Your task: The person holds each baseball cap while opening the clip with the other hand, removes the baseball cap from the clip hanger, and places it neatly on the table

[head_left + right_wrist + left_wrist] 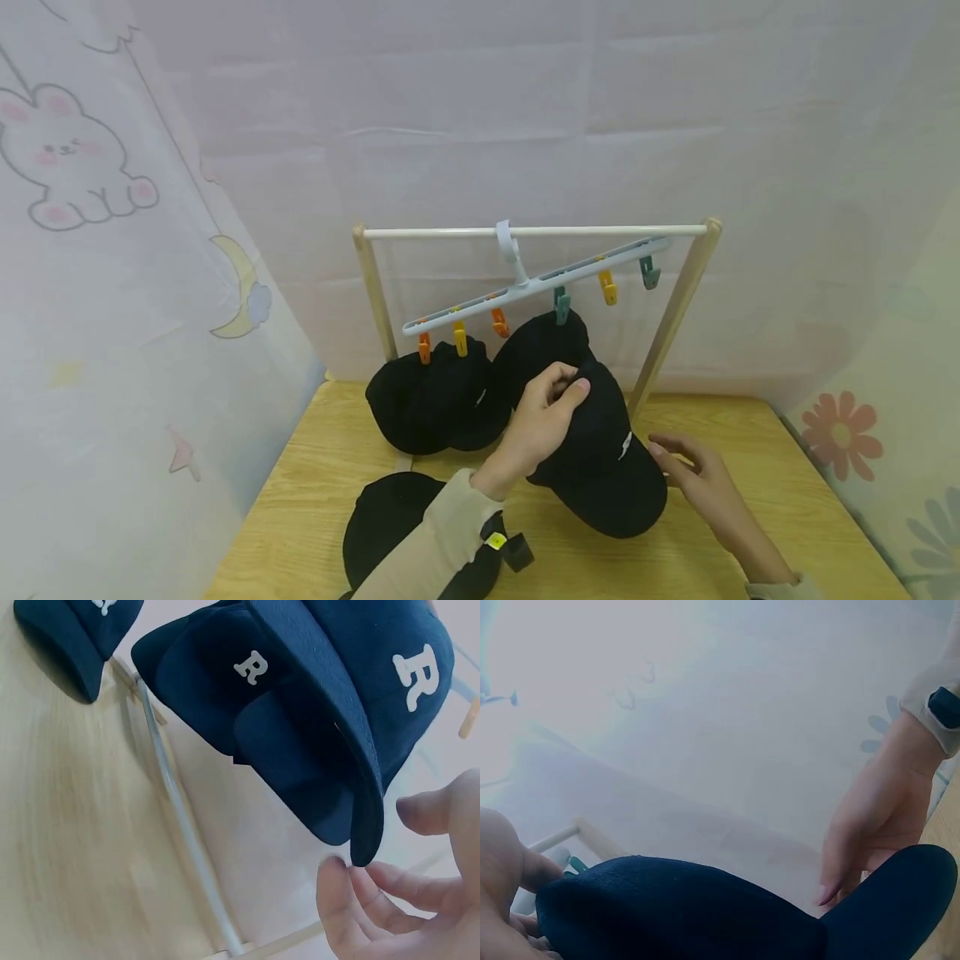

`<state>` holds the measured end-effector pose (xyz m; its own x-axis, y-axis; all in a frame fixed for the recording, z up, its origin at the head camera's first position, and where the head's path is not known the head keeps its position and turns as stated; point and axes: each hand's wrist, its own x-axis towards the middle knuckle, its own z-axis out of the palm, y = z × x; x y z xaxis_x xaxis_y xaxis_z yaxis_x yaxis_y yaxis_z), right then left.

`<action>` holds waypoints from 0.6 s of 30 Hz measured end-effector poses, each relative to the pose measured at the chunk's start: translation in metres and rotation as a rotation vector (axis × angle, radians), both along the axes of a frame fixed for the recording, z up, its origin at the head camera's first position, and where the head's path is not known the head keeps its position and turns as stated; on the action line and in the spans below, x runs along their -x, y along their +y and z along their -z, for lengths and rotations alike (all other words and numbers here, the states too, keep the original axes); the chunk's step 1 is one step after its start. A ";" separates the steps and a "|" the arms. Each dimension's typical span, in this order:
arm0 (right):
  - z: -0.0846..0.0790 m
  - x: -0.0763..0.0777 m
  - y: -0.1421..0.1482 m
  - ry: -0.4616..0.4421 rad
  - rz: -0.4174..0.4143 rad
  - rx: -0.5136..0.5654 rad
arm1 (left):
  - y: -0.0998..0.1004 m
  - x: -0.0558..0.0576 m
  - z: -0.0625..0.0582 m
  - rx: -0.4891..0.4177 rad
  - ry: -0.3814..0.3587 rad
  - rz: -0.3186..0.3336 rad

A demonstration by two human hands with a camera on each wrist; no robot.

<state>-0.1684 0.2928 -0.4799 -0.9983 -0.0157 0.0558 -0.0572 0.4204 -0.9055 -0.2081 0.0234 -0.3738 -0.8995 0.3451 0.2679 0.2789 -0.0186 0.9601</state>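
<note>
Black cloth shows in the head view, where the left hand [540, 412] pinches the crown of a cap [600, 433] between thumb and fingers. That cap is tilted in front of the stand [678, 307], its brim pointing toward the right hand [697, 479], whose fingers are loosely bent at the brim's edge. A pale blue hanger [585, 270] hangs aslant from a white rail [427, 233]. Dark headwear [408, 408] hangs under an orange clip [425, 348] and a yellow clip [461, 339]. Another cap [390, 517] lies on the wooden table [300, 500], partly covered by the left forearm.

From the left wrist, the crown spans the lower edge, the left thumb on its rim; the right hand reaches down behind the brim, its grip partly hidden.

From the right wrist, the cap bears a white R [418, 675]. The right hand's thumb stands apart from its fingers, whose tips meet the brim's end; how firmly, I cannot tell.
</note>
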 end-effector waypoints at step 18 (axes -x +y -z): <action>0.031 -0.025 0.010 -0.396 -0.327 0.617 | 0.000 -0.012 0.005 -0.012 0.020 0.037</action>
